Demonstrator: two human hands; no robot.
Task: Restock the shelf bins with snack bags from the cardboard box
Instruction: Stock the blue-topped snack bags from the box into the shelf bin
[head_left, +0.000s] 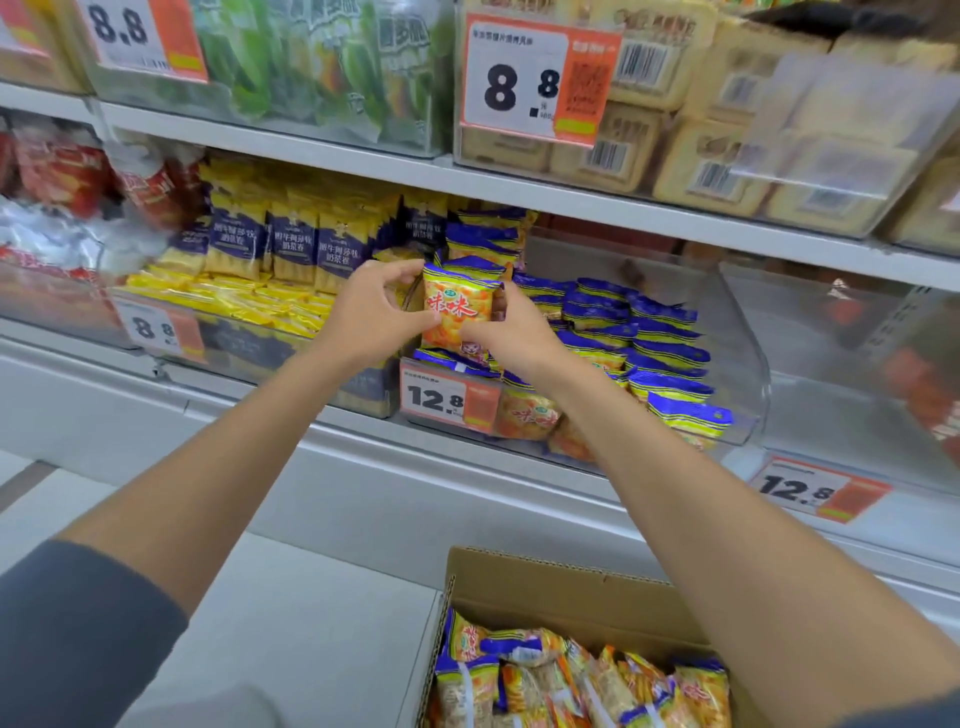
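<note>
Snack bag (460, 306) held upright at the bin (743, 364) front.
Left hand (374, 306) and right hand (511, 332) pinch its side edges; stocked rows (649, 338) sit just behind the grip. Best lowered straight, label outward, beside those rows.

The snack bag (460, 306) is orange with red characters and a blue top edge striped in yellow. The stacked bags (667, 345) show the same blue and yellow edges. The neighbouring packs (291, 244) are yellow with navy panels. The price tag (449, 397) is white and orange with black digits. The cardboard box (561, 587) is brown, and the sleeve (78, 639) is dark grey.
</note>
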